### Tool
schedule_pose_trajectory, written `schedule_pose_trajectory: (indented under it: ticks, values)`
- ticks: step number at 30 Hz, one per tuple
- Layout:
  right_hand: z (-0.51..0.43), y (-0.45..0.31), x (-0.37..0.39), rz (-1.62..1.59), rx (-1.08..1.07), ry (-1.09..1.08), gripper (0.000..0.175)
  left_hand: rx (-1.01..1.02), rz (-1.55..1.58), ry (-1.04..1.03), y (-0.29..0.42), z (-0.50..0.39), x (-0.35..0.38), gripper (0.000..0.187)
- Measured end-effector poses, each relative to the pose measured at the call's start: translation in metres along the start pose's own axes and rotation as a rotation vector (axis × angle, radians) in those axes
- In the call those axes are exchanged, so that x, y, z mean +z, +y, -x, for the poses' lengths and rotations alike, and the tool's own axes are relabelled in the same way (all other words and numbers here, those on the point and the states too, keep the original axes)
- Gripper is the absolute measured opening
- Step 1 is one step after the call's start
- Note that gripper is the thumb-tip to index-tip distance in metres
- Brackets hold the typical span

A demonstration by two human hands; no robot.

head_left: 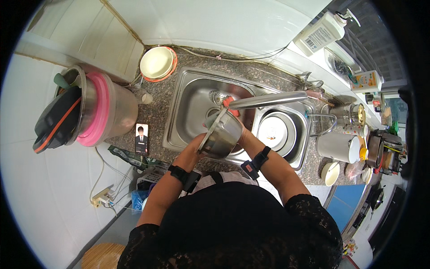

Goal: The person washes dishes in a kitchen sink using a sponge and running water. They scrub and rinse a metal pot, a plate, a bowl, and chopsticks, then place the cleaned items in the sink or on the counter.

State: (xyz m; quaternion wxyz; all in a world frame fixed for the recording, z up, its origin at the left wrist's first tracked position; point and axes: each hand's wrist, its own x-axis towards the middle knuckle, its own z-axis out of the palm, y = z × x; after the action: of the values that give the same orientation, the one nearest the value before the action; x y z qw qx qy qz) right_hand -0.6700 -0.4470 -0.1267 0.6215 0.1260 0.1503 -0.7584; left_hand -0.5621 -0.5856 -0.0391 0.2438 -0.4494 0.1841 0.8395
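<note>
Over the left basin of the stainless-steel double sink (169, 117), a steel pot (223, 138) is tilted with its mouth turned to the left. My right hand (245, 135) grips its right side. At the rim on the other side is my left hand (199, 144), its fingers mostly hidden behind the rim. A grey-green piece (211, 120), perhaps a scouring pad, shows at the pot's mouth; I cannot tell what holds it. Just above the pot is the end of the steel faucet (268, 100). A red cloth or glove (230, 105) lies behind it in the basin.
A round pan or basin with a white inside (273, 132) sits in the right basin. Stacked bowls (156, 63) stand at the back left. A phone (141, 139) lies left of the sink, beside large nested tubs (117, 107). A white canister (336, 147) and bowl (330, 174) stand right.
</note>
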Motion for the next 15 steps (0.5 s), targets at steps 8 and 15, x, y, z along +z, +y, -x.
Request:
schedule_pose_trajectory:
  ticks: [8,15]
  values:
    - [0.008,0.051,0.009,-0.113,-0.444,0.132,0.04,0.25,-0.325,0.106,0.011,-0.094,-0.092,0.032]
    - [-0.006,0.026,0.018,0.275,-0.24,0.808,0.045,0.255,-0.492,0.422,-0.015,-0.096,-0.096,0.028]
